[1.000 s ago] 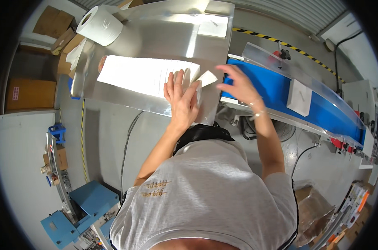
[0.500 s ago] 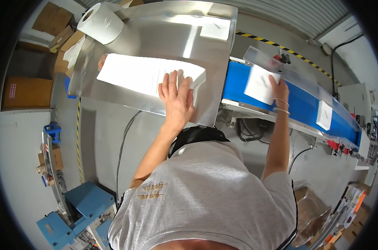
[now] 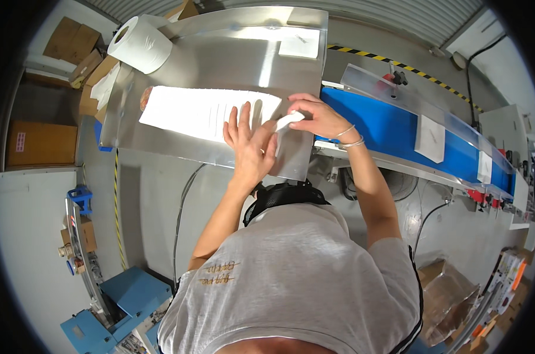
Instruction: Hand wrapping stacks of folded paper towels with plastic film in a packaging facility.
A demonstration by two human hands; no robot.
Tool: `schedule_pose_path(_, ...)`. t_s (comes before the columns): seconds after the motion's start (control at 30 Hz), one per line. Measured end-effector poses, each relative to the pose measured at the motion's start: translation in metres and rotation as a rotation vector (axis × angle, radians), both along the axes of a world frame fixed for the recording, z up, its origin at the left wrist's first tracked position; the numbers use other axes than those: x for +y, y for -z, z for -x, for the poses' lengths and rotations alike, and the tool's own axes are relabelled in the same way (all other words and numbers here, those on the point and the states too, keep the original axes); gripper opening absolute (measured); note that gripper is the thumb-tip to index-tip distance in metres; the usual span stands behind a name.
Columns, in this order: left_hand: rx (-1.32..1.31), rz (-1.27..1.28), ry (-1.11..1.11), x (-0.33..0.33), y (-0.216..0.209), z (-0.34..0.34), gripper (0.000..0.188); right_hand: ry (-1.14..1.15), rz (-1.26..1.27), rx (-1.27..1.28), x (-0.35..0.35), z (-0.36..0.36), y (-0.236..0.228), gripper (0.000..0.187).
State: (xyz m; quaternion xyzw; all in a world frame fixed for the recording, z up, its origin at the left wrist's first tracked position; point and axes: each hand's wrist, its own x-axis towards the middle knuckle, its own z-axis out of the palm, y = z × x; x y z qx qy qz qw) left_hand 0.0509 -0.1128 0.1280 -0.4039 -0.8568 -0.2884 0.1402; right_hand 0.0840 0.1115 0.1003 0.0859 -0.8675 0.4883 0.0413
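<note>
A long row of thin white flat packets (image 3: 188,109), packed face to face, lies on the steel table (image 3: 220,59). My left hand (image 3: 248,138) rests over the row's right end, fingers stretched out and apart. Just right of it, my right hand (image 3: 320,118) pinches a white packet (image 3: 289,120) between thumb and fingers. That packet is tilted beside the row's end, and its left edge is close to my left fingers. On the blue conveyor belt (image 3: 368,121) to the right lie a white packet (image 3: 430,140) and, farther along, another white packet (image 3: 484,167).
A big white roll (image 3: 140,44) stands at the table's far left corner. One white packet (image 3: 299,44) lies at its far right. A clear guard (image 3: 373,82) runs along the belt's far side. Cardboard boxes (image 3: 40,138) stand at left, blue machine covers (image 3: 135,289) at lower left.
My right hand has left the packet on the belt and come left to the row's end, where it grips another packet. Both belt packets have travelled right. My left hand stays on the row.
</note>
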Motion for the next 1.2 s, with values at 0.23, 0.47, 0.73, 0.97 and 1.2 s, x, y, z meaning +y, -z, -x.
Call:
schedule_pose_path(0.23,-0.012,-0.036,-0.112,-0.011,0.004,0.008,0.040,0.827,0.175,-0.198,0.081,-0.054,0.053,0.046)
schedule_pose_path(0.47,0.000,-0.025,-0.115,-0.010,0.007,0.007,0.040,1.231,-0.906,-0.153,0.094,-0.082,0.024,0.058)
schedule_pose_path(0.73,-0.039,0.000,-0.029,-0.010,-0.005,0.008,0.035,0.010,-0.017,0.079,-0.011,0.009,-0.002,0.051)
schedule_pose_path(0.97,-0.058,-0.076,-0.103,-0.023,0.002,0.017,0.043,0.516,0.535,-0.211,0.038,-0.031,0.050,0.037)
schedule_pose_path(1.2,-0.061,-0.055,-0.103,-0.026,0.007,0.016,0.040,1.284,-0.731,-0.129,0.093,-0.084,0.057,0.049)
